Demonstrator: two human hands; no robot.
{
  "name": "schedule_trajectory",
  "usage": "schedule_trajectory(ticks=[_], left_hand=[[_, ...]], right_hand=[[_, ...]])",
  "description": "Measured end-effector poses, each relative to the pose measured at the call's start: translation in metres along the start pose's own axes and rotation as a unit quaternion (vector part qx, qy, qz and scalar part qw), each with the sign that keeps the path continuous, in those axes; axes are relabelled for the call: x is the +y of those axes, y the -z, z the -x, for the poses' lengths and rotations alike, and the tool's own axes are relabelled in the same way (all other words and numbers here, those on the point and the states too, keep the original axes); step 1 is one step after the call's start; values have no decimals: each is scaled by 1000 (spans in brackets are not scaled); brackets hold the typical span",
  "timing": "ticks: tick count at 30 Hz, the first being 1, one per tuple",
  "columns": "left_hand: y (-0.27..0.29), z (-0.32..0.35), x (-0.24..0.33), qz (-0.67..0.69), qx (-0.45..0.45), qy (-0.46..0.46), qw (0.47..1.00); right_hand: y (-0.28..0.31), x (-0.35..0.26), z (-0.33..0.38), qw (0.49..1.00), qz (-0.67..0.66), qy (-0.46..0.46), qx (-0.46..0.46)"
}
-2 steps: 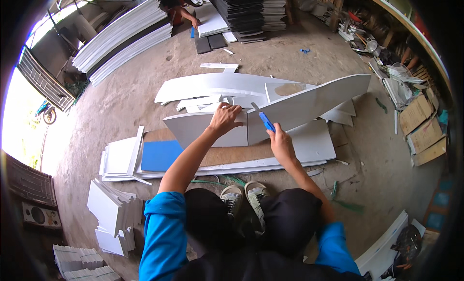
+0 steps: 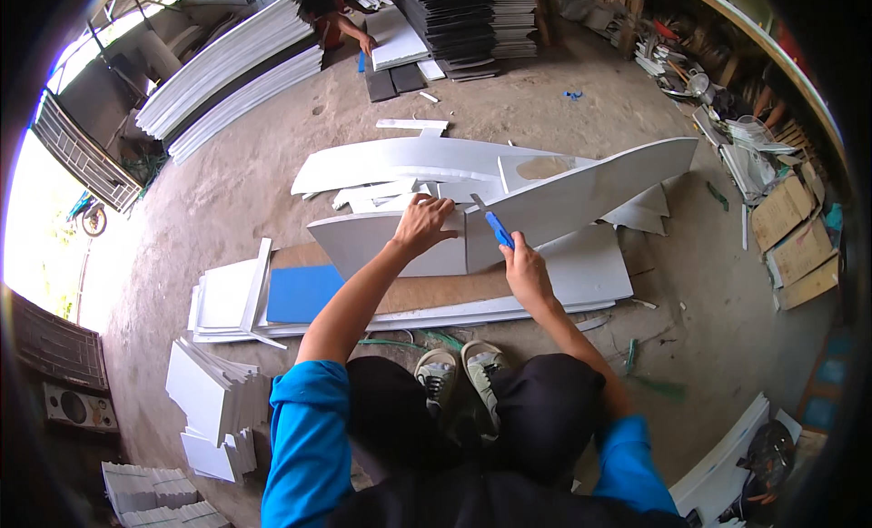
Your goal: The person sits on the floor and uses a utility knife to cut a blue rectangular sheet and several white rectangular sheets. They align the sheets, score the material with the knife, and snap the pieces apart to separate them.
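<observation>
In front of me a long white foam board (image 2: 581, 199) is tilted up, its near face toward me, with a straight seam or cut line dividing it from a shorter left section (image 2: 363, 242). My left hand (image 2: 424, 225) grips the top edge of that left section, fingers over the far side and thumb spread along the near face. A blue utility knife (image 2: 497, 227) is in my closed right hand (image 2: 529, 274). Its extended blade points up and left, near the board's top edge just right of the seam; I cannot tell whether it touches.
Under the board lie a brown wooden sheet (image 2: 436, 290), a blue panel (image 2: 304, 294) and white sheets (image 2: 590, 274). A curved white piece (image 2: 363, 163) and offcuts lie beyond. White stacks (image 2: 204, 392) stand left, cardboard (image 2: 790, 215) right. Another person's hand (image 2: 367, 43) touches sheets at the back.
My right hand and the knife have shifted very slightly left. My left hand stays on the board.
</observation>
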State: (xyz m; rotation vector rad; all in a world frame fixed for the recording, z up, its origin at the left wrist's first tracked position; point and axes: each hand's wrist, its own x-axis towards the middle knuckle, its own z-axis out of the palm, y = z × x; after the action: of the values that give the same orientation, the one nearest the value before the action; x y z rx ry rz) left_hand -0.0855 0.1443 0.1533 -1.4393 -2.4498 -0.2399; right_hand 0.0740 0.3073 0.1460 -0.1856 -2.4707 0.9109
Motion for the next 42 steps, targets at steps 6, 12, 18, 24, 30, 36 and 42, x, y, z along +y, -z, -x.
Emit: schedule_trajectory(ticks=[6,12,18,24,30,36,42], left_hand=[[-3,-2,-3,15,1,-5,1000],[-5,0,-5,13,24,-11,1000],[-7,-1,-4,22,18,-1,1000],[-4,2,-5,31,17,5,999],[-2,-1,-2,52,24,-5,998],[-1,2,-5,65,29,-10,997],[-2,0,-1,60,14,-8,998]], right_hand=[[-16,-6,0,999,7,-8,-48],[-18,-16,1,998,28,-10,-60],[-22,-16,3,995,87,-2,-55],[-26,-30,-4,978,136,-24,-158],[-21,-32,-16,973,190,1,-132],[-24,-45,-9,960,256,12,-113],[-31,-37,-26,964,220,-8,-149]])
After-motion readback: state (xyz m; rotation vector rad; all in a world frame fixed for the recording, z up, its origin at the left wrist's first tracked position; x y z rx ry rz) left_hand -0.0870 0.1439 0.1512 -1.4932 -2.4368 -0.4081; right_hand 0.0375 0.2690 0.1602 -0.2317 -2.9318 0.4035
